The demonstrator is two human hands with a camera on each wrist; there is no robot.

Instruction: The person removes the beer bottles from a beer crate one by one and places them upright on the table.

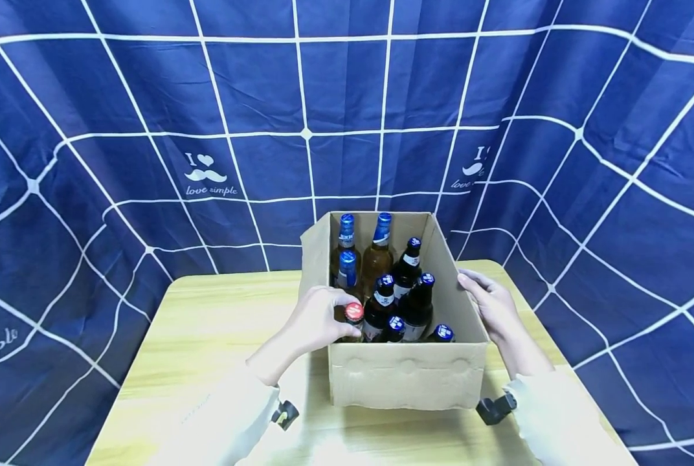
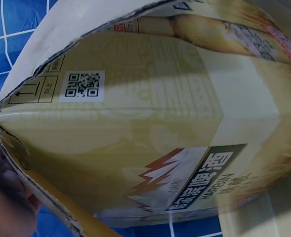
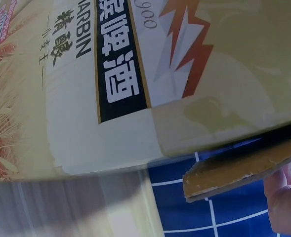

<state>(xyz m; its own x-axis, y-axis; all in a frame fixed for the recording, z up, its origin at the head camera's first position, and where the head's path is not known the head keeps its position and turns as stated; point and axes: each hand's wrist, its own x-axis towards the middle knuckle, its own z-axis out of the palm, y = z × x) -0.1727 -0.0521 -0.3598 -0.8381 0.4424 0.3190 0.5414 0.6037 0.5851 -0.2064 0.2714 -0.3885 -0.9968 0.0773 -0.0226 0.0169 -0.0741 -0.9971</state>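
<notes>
A cardboard beer box [image 1: 406,375] stands on the table with its top open. Inside are several bottles: blue-capped amber bottles [image 1: 377,259] at the back and dark brown bottles [image 1: 417,301] nearer the front. At the box's front left corner, my left hand [image 1: 318,317] pinches the neck of a red-capped bottle [image 1: 355,312] between thumb and fingers. My right hand [image 1: 492,304] holds the right side of the box at its flap. In the right wrist view, fingers [image 3: 286,205] show beside the torn flap edge [image 3: 234,173].
The wooden table [image 1: 207,336] extends on both sides of the box. A blue curtain [image 1: 254,84] with white grid lines hangs behind and at the sides. A cardboard flap [image 1: 314,255] sticks out on the box's left side.
</notes>
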